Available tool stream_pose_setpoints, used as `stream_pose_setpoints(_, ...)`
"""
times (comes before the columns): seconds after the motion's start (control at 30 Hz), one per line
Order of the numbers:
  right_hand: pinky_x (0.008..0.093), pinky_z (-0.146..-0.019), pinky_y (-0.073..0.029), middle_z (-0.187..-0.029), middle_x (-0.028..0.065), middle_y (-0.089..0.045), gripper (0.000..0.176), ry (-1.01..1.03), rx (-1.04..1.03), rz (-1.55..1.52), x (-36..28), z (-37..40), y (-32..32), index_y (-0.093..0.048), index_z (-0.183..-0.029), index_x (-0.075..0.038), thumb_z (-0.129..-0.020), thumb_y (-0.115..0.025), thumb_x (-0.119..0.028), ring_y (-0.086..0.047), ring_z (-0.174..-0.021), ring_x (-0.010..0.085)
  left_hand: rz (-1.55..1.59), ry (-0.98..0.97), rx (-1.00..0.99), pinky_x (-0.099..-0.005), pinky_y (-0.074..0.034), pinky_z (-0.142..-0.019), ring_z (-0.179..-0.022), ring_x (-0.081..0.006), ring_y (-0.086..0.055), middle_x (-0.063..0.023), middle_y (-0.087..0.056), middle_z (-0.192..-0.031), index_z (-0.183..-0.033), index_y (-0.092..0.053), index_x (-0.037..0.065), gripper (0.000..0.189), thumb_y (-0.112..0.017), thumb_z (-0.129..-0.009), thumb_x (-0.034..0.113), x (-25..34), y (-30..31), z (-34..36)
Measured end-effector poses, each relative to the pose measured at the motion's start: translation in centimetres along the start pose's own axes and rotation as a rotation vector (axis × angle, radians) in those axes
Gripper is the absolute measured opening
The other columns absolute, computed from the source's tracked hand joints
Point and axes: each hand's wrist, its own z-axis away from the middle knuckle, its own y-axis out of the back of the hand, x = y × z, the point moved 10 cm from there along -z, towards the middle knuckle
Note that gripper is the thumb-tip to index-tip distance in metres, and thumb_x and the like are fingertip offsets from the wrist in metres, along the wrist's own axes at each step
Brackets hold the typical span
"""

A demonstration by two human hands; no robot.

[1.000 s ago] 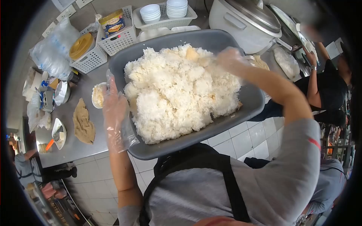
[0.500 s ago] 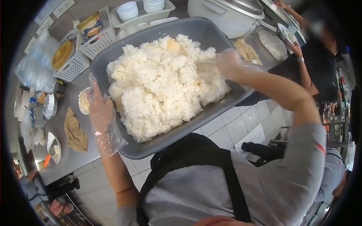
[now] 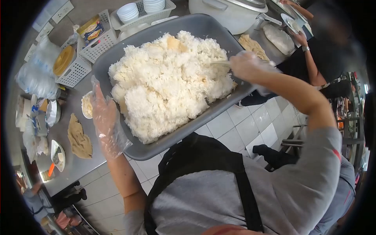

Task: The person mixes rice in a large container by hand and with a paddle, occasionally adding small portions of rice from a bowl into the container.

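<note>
A large grey tub point(image 3: 196, 124) is heaped with white rice point(image 3: 164, 84). My left hand point(image 3: 105, 117), in a clear plastic glove, lies along the tub's left rim with its fingers stretched out, beside a small white bowl point(image 3: 87, 105) of pale food. Over the tub's right side, my gloved right hand point(image 3: 248, 66) is closed round the handle of a light-coloured utensil point(image 3: 219, 62). The utensil's far end meets the rice and is partly buried in it.
Perforated white baskets point(image 3: 78, 70) and one with stacked bowls point(image 3: 128, 12) stand behind the tub. A big metal pot point(image 3: 223, 19) is at the back right. Brown cloths point(image 3: 78, 137) lie on the counter. A person in dark clothes point(image 3: 309, 58) holds a plate at the right.
My right hand has shifted slightly to the right with the utensil and is less blurred. The tub sits a little higher in view. The person's plate has moved left and up.
</note>
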Motion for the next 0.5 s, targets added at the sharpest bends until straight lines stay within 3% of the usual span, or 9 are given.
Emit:
stream_pose_setpoints(0.07, 0.0374, -0.053, -0.051, -0.075, 0.0098, -0.065, 0.015, 0.043, 0.074, -0.124, -1.1, -3.0, -1.4, -0.066, -0.088, -0.003, -0.078, -0.059, -0.011, -0.065, -0.072, 0.0272, 0.053, 0.045, -0.017, -0.0420, -0.031, -0.106, -0.134, -0.0395, -0.028, -0.0219, -0.037, -0.142, -0.142, -0.031, 0.007, 0.063, -0.047, -0.081, 0.012, -0.2, -0.1, -0.1)
stream_pose_setpoints(0.13, 0.0378, -0.058, -0.052, -0.076, 0.0096, -0.065, 0.016, -0.049, -0.198, -0.615, 1.4, -2.5, 0.5, -0.066, -0.086, -0.003, -0.075, -0.061, -0.013, -0.065, -0.071, 0.0280, 0.080, 0.029, 0.000, -0.0417, -0.030, -0.107, -0.135, -0.0391, -0.028, -0.0218, -0.037, -0.142, -0.142, -0.032, 0.008, 0.063, -0.046, -0.081, 0.013, -0.1, 0.1, 0.5)
stream_pose_setpoints(0.2, 0.0386, -0.060, -0.051, -0.075, 0.0095, -0.064, 0.018, 0.048, -0.299, -0.647, 2.3, -1.7, 2.4, -0.066, -0.087, -0.005, -0.071, -0.063, -0.014, -0.064, -0.072, 0.0297, 0.066, -0.066, 0.054, -0.0412, -0.029, -0.108, -0.135, -0.0387, -0.028, -0.0213, -0.036, -0.143, -0.142, -0.032, 0.009, 0.063, -0.046, -0.081, 0.014, 0.1, 0.7, 0.3)
stream_pose_setpoints(0.3, 0.0395, -0.059, -0.050, -0.083, 0.0099, -0.063, 0.020, 0.361, -0.089, -0.337, 2.7, -0.3, -3.4, -0.064, -0.090, -0.011, -0.072, -0.063, -0.020, -0.063, -0.072, 0.0322, 0.094, -0.010, 0.043, -0.0404, -0.026, -0.110, -0.136, -0.0378, -0.026, -0.0209, -0.036, -0.143, -0.142, -0.034, 0.010, 0.063, -0.045, -0.080, 0.014, 0.8, 0.9, 0.4)
stream_pose_setpoints(0.37, 0.0388, -0.058, -0.050, -0.085, 0.0107, -0.062, 0.017, 0.461, -0.133, -0.564, 0.9, 1.3, -5.6, -0.064, -0.088, -0.010, -0.075, -0.060, -0.022, -0.063, -0.072, 0.0313, 0.137, 0.010, 0.049, -0.0403, -0.025, -0.110, -0.137, -0.0374, -0.026, -0.0209, -0.036, -0.143, -0.142, -0.034, 0.011, 0.063, -0.044, -0.080, 0.014, 0.5, 0.7, 0.5)
stream_pose_setpoints(0.43, 0.0373, -0.056, -0.050, -0.084, 0.0108, -0.063, 0.016, 0.530, -0.059, -0.530, -2.4, 1.9, -4.0, -0.064, -0.083, -0.009, -0.079, -0.057, -0.023, -0.063, -0.072, 0.0295, 0.135, 0.028, 0.040, -0.0404, -0.024, -0.111, -0.137, -0.0375, -0.025, -0.0208, -0.036, -0.143, -0.142, -0.034, 0.011, 0.063, -0.044, -0.080, 0.014, 0.3, 0.6, 0.3)
stream_pose_setpoints(0.47, 0.0362, -0.055, -0.051, -0.083, 0.0105, -0.063, 0.018, 0.548, 0.035, -0.372, -4.4, 1.6, -2.5, -0.064, -0.080, -0.008, -0.081, -0.056, -0.024, -0.063, -0.073, 0.0281, 0.117, 0.043, 0.033, -0.0406, -0.024, -0.111, -0.137, -0.0377, -0.025, -0.0206, -0.036, -0.144, -0.142, -0.034, 0.011, 0.063, -0.044, -0.080, 0.014, 0.3, 0.6, 0.3)
stream_pose_setpoints(0.5, 0.0365, -0.055, -0.050, -0.082, 0.0107, -0.063, 0.018, 0.416, -0.179, -0.620, -4.8, 0.2, -2.8, -0.064, -0.081, -0.008, -0.081, -0.056, -0.024, -0.063, -0.072, 0.0285, 0.105, 0.066, 0.033, -0.0408, -0.024, -0.111, -0.137, -0.0380, -0.024, -0.0205, -0.035, -0.144, -0.142, -0.034, 0.010, 0.063, -0.044, -0.080, 0.014, 0.1, 0.5, 0.3)
